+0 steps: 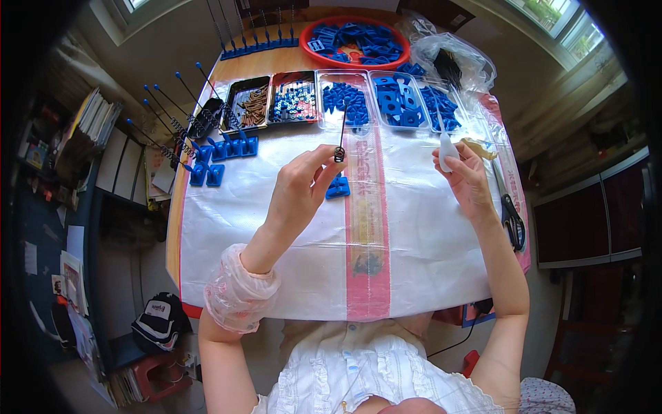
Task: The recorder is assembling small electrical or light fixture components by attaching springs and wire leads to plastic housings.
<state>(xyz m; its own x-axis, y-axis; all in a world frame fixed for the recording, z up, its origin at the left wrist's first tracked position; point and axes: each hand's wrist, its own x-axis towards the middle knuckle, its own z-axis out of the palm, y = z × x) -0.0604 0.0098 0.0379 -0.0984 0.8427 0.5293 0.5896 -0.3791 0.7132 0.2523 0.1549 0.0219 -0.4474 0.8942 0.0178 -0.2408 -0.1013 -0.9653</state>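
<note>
Pinched between the fingertips of my left hand (298,186) is a black coil spring (338,154), with a thin dark rod (343,123) standing up from it. Just below that, a small blue plastic block (338,187) rests on the sheet; whether the spring piece joins it is hidden by my fingers. My right hand (467,181) is closed around a white squeeze bottle (447,150) whose long thin nozzle points up and away. Beyond both hands stands a row of trays, among them one of small blue parts (348,103) and one of flat blue pieces (398,103).
Finished-looking blue bases with spring rods (234,147) stand at the left. Further back are a brown-part tray (253,107), a mixed-bead tray (293,103), a blue-part tray (441,109) and a red basin (303,52). Black scissors (513,222) lie at the right edge.
</note>
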